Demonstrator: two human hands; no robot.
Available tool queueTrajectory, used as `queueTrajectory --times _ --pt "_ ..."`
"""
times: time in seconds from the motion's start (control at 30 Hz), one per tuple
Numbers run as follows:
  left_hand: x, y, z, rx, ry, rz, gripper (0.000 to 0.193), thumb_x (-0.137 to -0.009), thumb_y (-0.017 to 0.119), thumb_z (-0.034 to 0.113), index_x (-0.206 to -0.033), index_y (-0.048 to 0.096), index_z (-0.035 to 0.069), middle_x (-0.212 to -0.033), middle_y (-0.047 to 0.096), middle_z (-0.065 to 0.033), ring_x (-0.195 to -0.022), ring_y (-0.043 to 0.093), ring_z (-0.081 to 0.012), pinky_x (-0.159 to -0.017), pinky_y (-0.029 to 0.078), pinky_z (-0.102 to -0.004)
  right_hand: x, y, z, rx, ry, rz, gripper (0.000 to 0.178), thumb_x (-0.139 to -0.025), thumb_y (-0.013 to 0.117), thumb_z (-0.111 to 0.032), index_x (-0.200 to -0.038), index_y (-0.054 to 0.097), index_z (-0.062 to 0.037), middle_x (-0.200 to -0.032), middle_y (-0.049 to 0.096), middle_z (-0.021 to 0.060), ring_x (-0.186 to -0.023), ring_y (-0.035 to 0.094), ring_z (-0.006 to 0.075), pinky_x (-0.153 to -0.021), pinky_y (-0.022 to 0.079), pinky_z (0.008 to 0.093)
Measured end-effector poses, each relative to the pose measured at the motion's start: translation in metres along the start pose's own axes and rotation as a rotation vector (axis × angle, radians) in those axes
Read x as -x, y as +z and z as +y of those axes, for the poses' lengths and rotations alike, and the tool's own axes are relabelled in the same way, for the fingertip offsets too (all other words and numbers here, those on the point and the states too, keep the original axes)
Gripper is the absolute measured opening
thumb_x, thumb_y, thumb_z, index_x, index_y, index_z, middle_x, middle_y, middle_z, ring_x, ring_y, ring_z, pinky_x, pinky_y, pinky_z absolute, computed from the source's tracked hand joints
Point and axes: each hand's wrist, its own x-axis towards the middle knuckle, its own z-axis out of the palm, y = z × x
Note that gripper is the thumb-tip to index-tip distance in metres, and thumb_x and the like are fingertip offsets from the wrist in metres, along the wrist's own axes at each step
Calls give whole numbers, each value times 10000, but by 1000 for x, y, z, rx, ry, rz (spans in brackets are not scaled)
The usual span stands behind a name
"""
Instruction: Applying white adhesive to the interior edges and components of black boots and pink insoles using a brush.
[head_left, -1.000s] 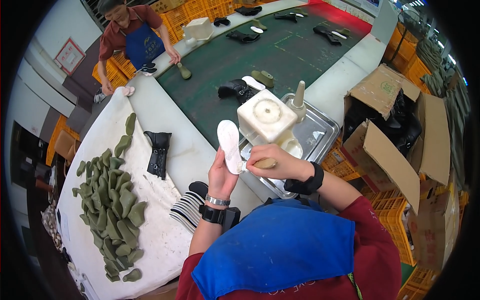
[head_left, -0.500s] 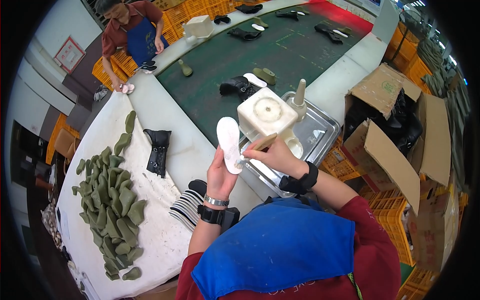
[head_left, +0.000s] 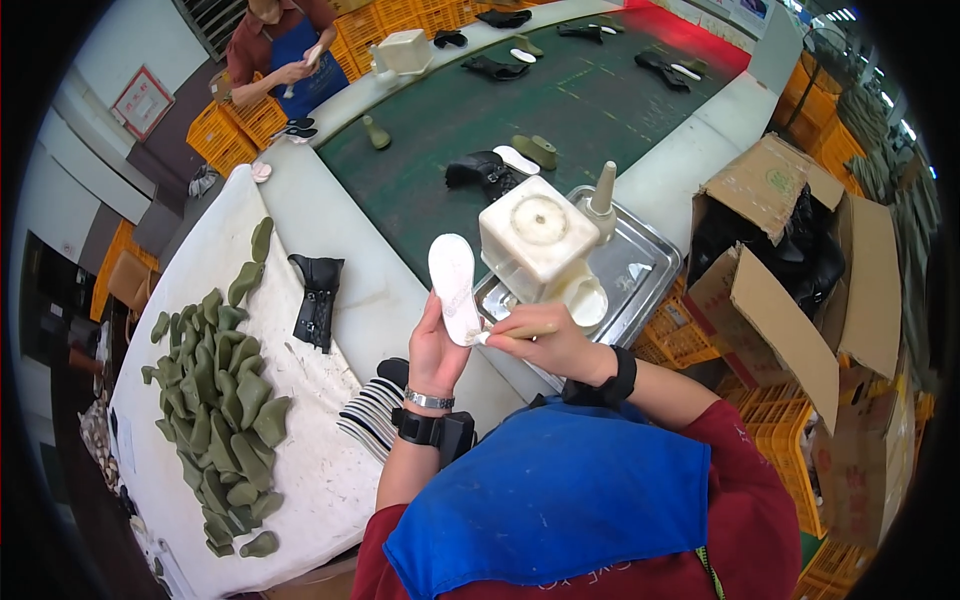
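Observation:
My left hand [head_left: 438, 352] grips a white insole [head_left: 455, 285] by its lower end, holding it upright. In my right hand [head_left: 556, 345] is a brush [head_left: 522, 331] with a pale handle, its bristles touching the insole's lower right edge. A white glue dispenser [head_left: 530, 230] with an open cup of white liquid [head_left: 580, 297] stands just beyond, on a metal tray [head_left: 652, 262]. Beside my left wrist lies a row of stacked insoles [head_left: 370, 412]. Farther left, a black boot upper [head_left: 318, 300] rests on the white cloth.
Many green shoe lasts [head_left: 225, 420] are heaped at left. A green conveyor [head_left: 430, 130] carries boots, lasts and insoles. An open cardboard box [head_left: 790, 250] of black boots and orange crates [head_left: 780, 440] stand at right. A co-worker [head_left: 285, 60] stands at far left, holding a pale insole.
The brush handle has swung from pointing up and right to nearly level, its bristles still at the insole's lower end. The co-worker has straightened up and lifted a pale insole in both hands.

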Motion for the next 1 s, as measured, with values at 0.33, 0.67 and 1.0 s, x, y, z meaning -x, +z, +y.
queueTrajectory --times 0.33,0.67,1.0 --pt "11 -19 15 130 -38 56 380 -948 347 252 -1289 389 90 -1239 494 -126 -1132 469 -337 -904 405 -526 13 -98 30 44 485 293 154 -772 673 -145 -723 634 -5 -697 648 56 -618 573 79 -572 454 227" --pt "24 -19 12 113 -73 123 378 -945 357 263 -1294 393 123 -1259 485 -78 -1142 463 -320 -883 413 -522 47 -92 97 581 661 -67 358 -715 685 -314 -749 638 40 -672 621 185 -619 610 321 -596 481 367" --pt "41 -14 23 36 -7 222 375 -942 380 282 -1275 403 110 -1194 522 -73 -1057 512 -277 -859 417 -467 39 -117 57 767 613 -164 260 -745 618 -230 -931 651 -51 -773 643 138 -762 614 306 -697 481 395"
